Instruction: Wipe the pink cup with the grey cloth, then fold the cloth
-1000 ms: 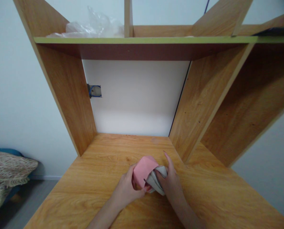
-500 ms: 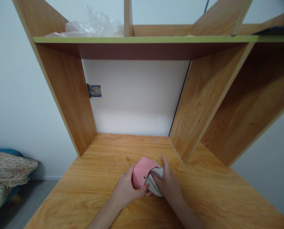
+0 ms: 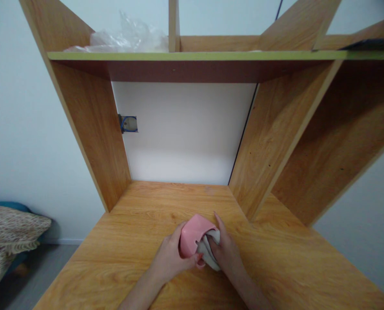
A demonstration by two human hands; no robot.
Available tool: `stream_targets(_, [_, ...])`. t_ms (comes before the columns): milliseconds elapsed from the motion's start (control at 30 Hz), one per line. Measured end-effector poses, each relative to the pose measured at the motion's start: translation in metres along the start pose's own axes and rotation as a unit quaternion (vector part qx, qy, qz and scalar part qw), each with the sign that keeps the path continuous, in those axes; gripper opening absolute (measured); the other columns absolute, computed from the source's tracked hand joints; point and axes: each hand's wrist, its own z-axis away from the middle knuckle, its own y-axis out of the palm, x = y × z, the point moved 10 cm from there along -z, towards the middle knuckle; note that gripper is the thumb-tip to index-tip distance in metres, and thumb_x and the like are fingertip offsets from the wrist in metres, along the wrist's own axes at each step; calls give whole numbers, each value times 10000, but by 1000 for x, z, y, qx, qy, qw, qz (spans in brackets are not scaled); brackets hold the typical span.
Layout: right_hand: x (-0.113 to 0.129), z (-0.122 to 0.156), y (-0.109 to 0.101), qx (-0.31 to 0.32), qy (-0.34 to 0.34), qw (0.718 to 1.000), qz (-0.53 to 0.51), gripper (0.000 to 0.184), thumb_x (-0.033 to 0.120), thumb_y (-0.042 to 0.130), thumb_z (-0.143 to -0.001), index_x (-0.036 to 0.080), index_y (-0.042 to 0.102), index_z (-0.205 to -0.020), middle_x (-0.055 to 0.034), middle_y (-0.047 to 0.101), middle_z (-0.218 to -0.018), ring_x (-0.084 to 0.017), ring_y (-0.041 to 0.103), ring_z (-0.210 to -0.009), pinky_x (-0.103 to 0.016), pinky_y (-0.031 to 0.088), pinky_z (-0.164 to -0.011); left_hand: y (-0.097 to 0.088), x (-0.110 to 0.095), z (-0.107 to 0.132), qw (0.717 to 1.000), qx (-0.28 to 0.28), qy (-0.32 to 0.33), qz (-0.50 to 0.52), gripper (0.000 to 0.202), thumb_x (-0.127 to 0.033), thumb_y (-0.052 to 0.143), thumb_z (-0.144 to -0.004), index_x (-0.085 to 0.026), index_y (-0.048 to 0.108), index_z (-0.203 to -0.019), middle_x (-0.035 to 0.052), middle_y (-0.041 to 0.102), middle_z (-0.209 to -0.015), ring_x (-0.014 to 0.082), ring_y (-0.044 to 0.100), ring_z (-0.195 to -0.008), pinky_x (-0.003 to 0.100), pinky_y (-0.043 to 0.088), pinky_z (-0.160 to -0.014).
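A pink cup-like vessel (image 3: 194, 234) with a small notch in its rim is tilted over the wooden desk, its opening turned to the right. My left hand (image 3: 171, 254) wraps round its left side, with the thumb near the rim. A light grey cloth (image 3: 207, 253) is bunched at the opening, partly inside. My right hand (image 3: 225, 249) grips this cloth, its thumb pushed into the folds by the rim and one finger stretched up along the far side. The inside of the vessel is mostly hidden by the cloth and fingers.
The wooden desk (image 3: 140, 241) runs beneath my hands. Upright panels (image 3: 88, 129) flank a white back panel with an open socket box (image 3: 129, 124). A shelf (image 3: 192, 56) above bears crumpled clear plastic (image 3: 130, 36). At lower left lies a patterned fringed cloth (image 3: 14, 226).
My right hand has shifted slightly downward with the cloth, and the vessel has turned a little in my left hand. The view has tipped very slightly.
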Motion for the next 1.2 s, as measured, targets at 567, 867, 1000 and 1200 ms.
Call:
stream_targets(567, [14,5,-6,-13,22,977,-211,629,259,464,-722,170,228,-1299,-60,563,-1033,-164,579,-795,-299,460,-754,14,-7,5,998,43,3,51,878,-385,663,-664,-174,120,-1321,120,477,-1209,250,481,-1059,348,382,-871])
stream_targets(867, [2,-2,3,-7,34,994,-107,641,288,496,-704,169,246,-1283,-53,615,-902,-186,620,-720,-283,487,-629,2,-1,2,999,-10,-26,-40,747,-406,657,-622,-170,286,-1226,105,576,-1060,277,549,-944,362,427,-777])
stream_targets(1000, [2,-1,-2,-3,46,999,-19,626,309,480,-722,179,254,-1291,-46,634,-818,-204,626,-666,-291,474,-563,2,-1,1,998,-18,-21,-62,740,-426,651,-620,-161,298,-1213,106,589,-1030,275,564,-915,359,438,-751])
stream_targets(1200, [16,-1,-13,-16,4,995,100,633,307,487,-731,168,248,-1301,-56,632,-750,-221,619,-648,-296,450,-551,0,-1,1,996,-25,-19,-83,723,-410,652,-617,-173,302,-1204,96,601,-1015,287,575,-894,364,441,-734])
